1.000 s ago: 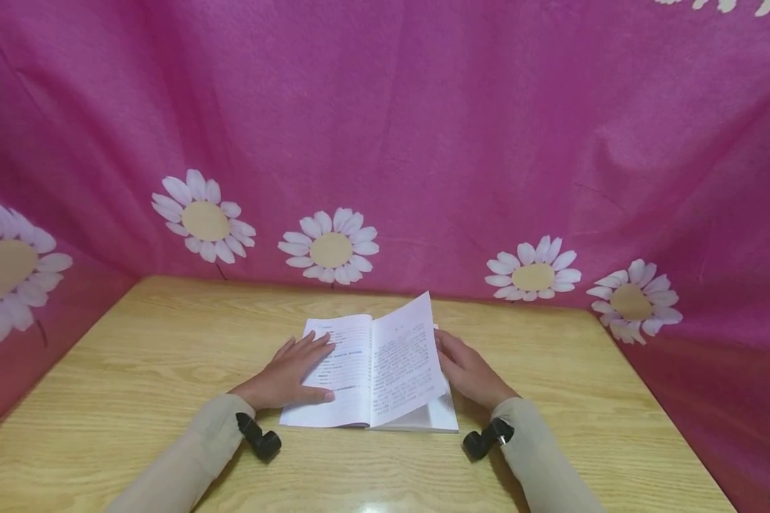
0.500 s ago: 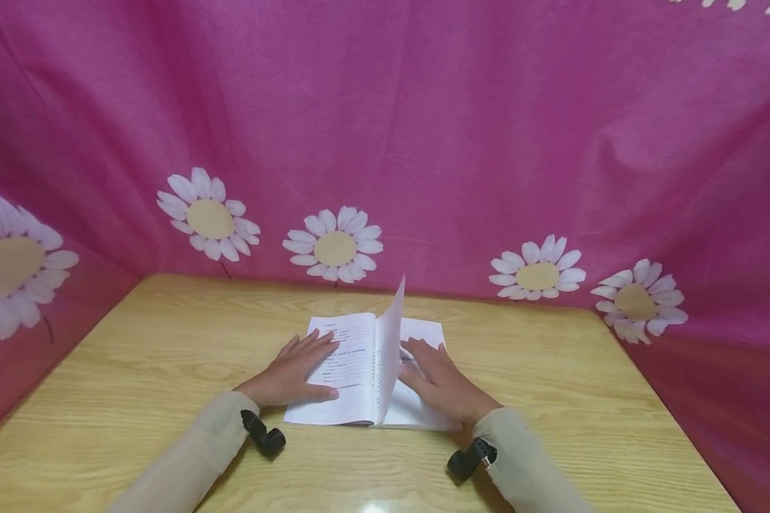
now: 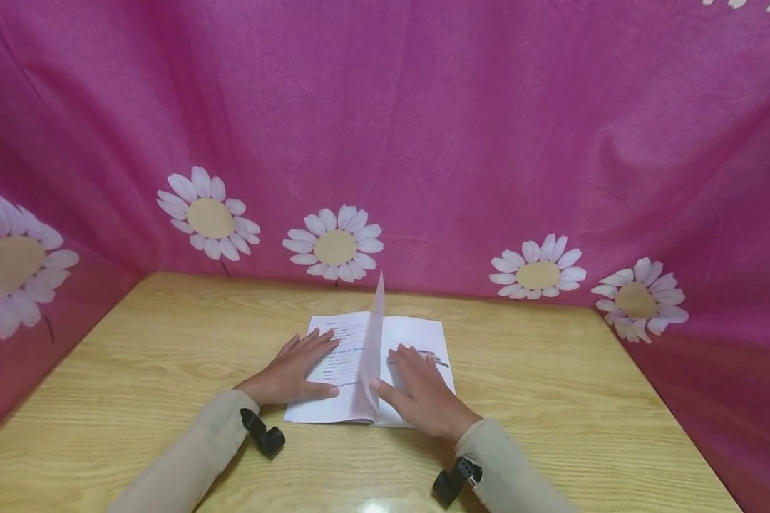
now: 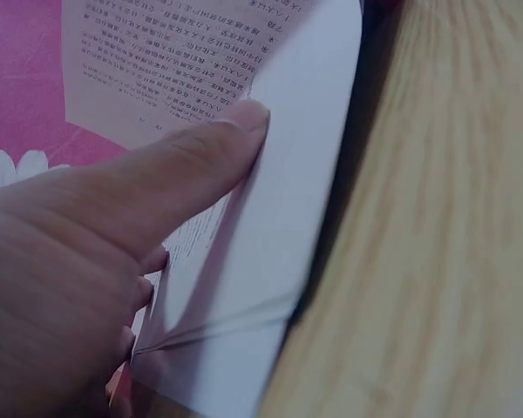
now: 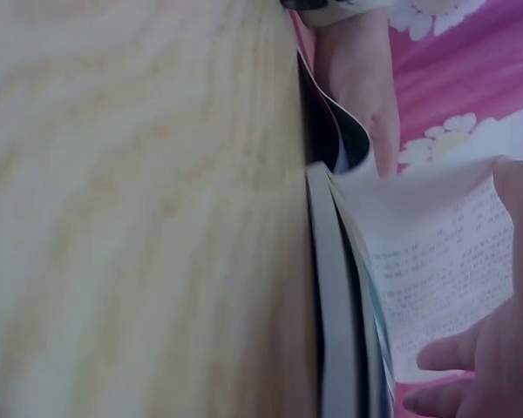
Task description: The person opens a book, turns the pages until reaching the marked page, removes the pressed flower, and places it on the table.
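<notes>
An open book lies on the table, its left page (image 3: 304, 410) printed with lines of text, its right page (image 3: 417, 328) mostly white with a small grey print. Between them one leaf (image 3: 372, 342) stands nearly upright. Fingers spread, my left hand (image 3: 289, 374) rests flat on the left page; in the left wrist view the thumb of this hand (image 4: 96, 218) lies on the paper. My right hand (image 3: 423, 395) is over the right page, its thumb touching the leaf low down. The right wrist view shows that hand (image 5: 506, 322) beside the printed leaf (image 5: 444, 270).
The wooden table (image 3: 167, 356) surrounds the book. Behind and at both sides hangs a pink cloth (image 3: 436, 142) with white daisies. A black wrist camera (image 3: 266, 436) sits at the left cuff, another (image 3: 452, 484) at the right cuff.
My right hand has moved left from the book's right edge onto the right page. The leaf has swung up from the right to nearly upright. My left hand has stayed on the left page.
</notes>
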Available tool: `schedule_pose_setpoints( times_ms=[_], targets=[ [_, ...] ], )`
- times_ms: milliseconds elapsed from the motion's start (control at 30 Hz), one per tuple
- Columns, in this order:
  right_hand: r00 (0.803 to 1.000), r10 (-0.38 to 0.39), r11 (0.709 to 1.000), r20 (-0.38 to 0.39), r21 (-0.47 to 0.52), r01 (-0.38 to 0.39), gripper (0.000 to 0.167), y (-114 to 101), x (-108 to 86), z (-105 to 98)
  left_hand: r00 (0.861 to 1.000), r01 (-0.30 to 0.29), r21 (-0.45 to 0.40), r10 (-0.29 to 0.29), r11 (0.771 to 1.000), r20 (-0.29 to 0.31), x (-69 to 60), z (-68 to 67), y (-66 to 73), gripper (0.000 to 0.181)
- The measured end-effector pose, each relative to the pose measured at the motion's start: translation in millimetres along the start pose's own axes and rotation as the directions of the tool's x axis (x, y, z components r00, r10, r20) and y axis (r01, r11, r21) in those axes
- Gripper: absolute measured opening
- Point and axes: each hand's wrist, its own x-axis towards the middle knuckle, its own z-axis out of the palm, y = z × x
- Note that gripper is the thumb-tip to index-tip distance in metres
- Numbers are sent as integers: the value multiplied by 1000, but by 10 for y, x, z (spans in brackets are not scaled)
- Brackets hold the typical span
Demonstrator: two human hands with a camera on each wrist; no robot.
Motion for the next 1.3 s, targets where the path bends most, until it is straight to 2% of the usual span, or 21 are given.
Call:
schedule_pose_setpoints(
  times_ms=[267, 533, 667, 767, 833, 933, 1033, 1133, 1300],
  targets=[
    [1000, 21, 1000, 19, 3, -21, 87, -69, -21, 75, 1000, -18, -20, 17, 1000, -21, -10, 4, -23, 89],
    [999, -46, 999, 15, 10, 46, 81, -90, -22, 102, 1000, -17, -20, 17, 1000, -25, -14, 4, -11, 84],
    [999, -47, 999, 25, 18, 46, 79, -89, -20, 114, 1000, 12, -56, -13, 998, -23, -6, 1, -35, 72],
    [999, -29, 999, 40, 19, 28, 82, -89, -19, 123, 998, 62, -142, -66, 988, -23, 6, -16, -38, 64],
    [999, -15, 1000, 46, 19, 14, 83, -89, -17, 128, 991, 119, -244, -130, 962, -30, 15, -31, -35, 63],
    [999, -9, 1000, 51, 9, 8, 85, -93, -21, 129, 978, 165, -429, -204, 888, -48, 30, -49, -32, 68],
    [999, -13, 1000, 50, 0, 13, 85, -101, -29, 130, 970, 165, -547, -234, 821, -59, 41, -61, -48, 73],
    [999, -17, 1000, 49, -9, 17, 86, -111, -35, 132, 974, 142, -606, -219, 783, -55, 47, -71, -72, 76],
    [999, -6, 1000, 50, -27, 8, 88, -116, -38, 146, 975, 120, -663, -214, 739, -62, 25, -90, -93, 78]
  ],
)
